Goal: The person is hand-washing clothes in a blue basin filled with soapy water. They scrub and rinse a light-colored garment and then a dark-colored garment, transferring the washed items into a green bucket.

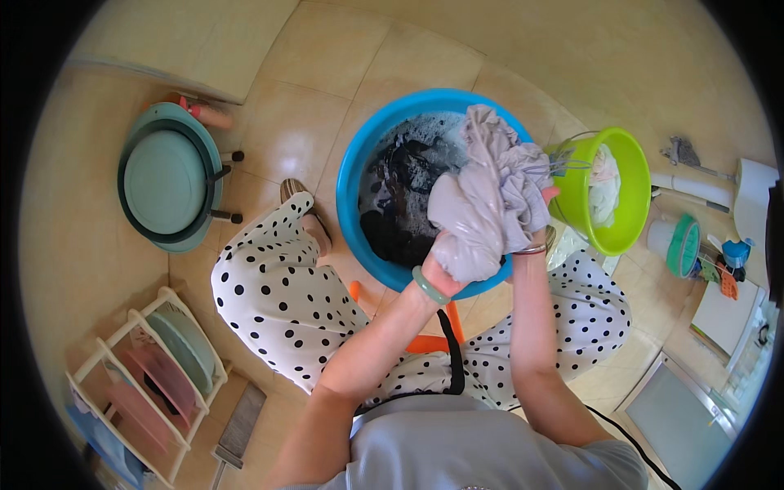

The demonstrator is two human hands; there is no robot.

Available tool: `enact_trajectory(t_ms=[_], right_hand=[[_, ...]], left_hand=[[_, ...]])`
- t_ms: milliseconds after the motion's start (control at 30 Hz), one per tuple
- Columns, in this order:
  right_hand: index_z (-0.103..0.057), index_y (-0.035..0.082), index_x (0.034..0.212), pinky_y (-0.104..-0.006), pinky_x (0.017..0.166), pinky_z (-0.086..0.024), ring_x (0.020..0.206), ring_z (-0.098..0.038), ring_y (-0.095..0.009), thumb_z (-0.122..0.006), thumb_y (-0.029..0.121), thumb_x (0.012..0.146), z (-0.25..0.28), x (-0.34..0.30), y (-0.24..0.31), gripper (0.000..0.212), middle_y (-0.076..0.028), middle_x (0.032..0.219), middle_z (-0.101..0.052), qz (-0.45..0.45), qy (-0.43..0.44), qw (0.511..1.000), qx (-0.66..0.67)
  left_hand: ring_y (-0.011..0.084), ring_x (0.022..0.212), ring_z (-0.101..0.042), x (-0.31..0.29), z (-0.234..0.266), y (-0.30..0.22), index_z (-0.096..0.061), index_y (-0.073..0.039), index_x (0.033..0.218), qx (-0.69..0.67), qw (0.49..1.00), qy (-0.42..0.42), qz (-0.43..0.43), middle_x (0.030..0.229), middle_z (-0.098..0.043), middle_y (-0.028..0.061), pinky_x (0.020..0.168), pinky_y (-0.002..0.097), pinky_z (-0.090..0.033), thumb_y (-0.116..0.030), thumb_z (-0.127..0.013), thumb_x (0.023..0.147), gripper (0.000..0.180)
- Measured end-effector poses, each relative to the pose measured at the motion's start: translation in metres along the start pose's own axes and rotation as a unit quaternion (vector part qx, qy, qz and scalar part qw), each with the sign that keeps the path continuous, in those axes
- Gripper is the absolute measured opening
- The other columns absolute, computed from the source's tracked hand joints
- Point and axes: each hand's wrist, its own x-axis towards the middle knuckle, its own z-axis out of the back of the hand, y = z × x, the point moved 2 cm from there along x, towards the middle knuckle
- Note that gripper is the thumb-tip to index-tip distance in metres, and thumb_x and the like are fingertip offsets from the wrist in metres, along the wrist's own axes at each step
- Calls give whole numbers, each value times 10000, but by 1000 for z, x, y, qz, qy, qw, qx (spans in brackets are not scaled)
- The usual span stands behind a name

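A wet, pale lilac-grey garment (474,208) is bunched up over the right side of a round blue basin (346,192). My left hand (442,272), with a green bangle at the wrist, is closed round its lower left end. At the garment's right side, my right hand (538,237) grips it too, mostly hidden by the folds; its fingertips show near the bucket. Below, dark clothes (400,233) lie soaking in foamy water.
Right of the blue basin stands a lime-green bucket (634,208) holding white cloth (604,192). Teal basins (166,181) lean at the left wall, above a white rack (114,359) and a brush (243,418). A white pipe (694,189) runs at the right.
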Motion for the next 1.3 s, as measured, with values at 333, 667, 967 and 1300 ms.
enact_trajectory(t_ms=[333, 667, 967, 1300], right_hand=[[-639, -25, 1084, -280, 780, -513, 868, -639, -173, -668, 184, 845, -27, 18, -1, 319, -98, 1064, -649, -21, -401, 842, -359], [-628, -9, 1021, -285, 710, -508, 800, -617, -150, -693, 84, 763, -37, 41, 13, 282, -73, 949, -655, 19, -380, 716, -585], [-570, -74, 1079, -364, 822, -486, 956, -622, -362, -684, 97, 687, -26, 51, -22, 443, -258, 1020, -622, 41, -259, 396, -880], [-307, 51, 1412, -346, 974, -414, 1156, -512, -209, -707, 278, 829, -10, 23, 3, 743, -108, 1266, -517, -137, -370, 791, -468]], left_hand=[[160, 1023, -572, 8, 7, 2, -489, 26, 1206, 633, 707, -14, -315, 1118, -593, 106, 864, 303, -471, -80, -541, 894, 333], [306, 1027, -564, 27, 34, -12, -518, -9, 1197, 870, 391, 10, -301, 1143, -585, 165, 900, 369, -440, -118, -585, 852, 368], [332, 1122, -508, 47, 30, -44, -488, -44, 1255, 939, 269, -80, -198, 1243, -531, 170, 939, 387, -413, -196, -601, 846, 451], [368, 1114, -526, 47, 22, -70, -483, -86, 1286, 955, 216, -173, -106, 1246, -548, 172, 936, 404, -425, -278, -598, 836, 503]])
